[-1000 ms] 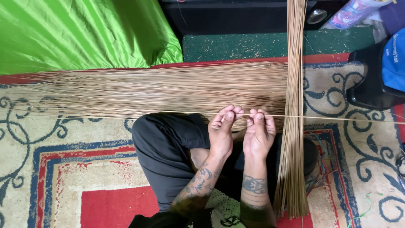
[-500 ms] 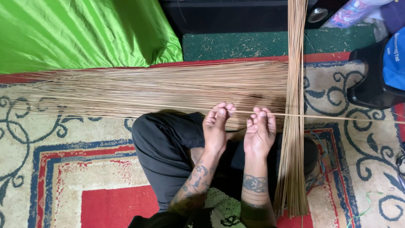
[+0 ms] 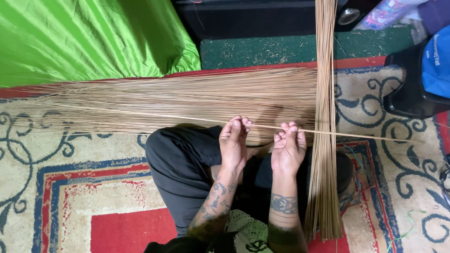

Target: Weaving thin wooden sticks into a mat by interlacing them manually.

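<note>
**Two hands pinch one thin stick over a layer of sticks on a patterned rug**

A patterned rug (image 3: 70, 187) in cream, blue and red covers the floor, and a sheet of bright green fabric (image 3: 89, 37) lies along its far edge. Beside the fabric sits a strip of dark green mat (image 3: 262, 51) littered with small fibre bits, with a black box (image 3: 253, 16) behind it.

A wide layer of thin tan sticks (image 3: 178, 96) lies flat across the rug, running side to side. A narrower upright bundle of the same sticks (image 3: 324, 117) crosses over the right end of that layer, reaching from the top of the view down past the person's knee.

The person sits cross-legged in dark trousers (image 3: 180, 164), just on the near side of the wide layer. The left hand (image 3: 233, 143) and the right hand (image 3: 288, 150) are raised side by side, close but apart, both forearms tattooed. The fingers of each hand are closed narrowly on a single long stick (image 3: 187, 117), which runs along the near edge of the wide layer, passes through both hands and crosses the upright bundle, its tip ending over the rug beyond it.

To the right of the upright bundle stands a black object (image 3: 408, 98) with a blue cloth item (image 3: 436, 61) on it.
</note>
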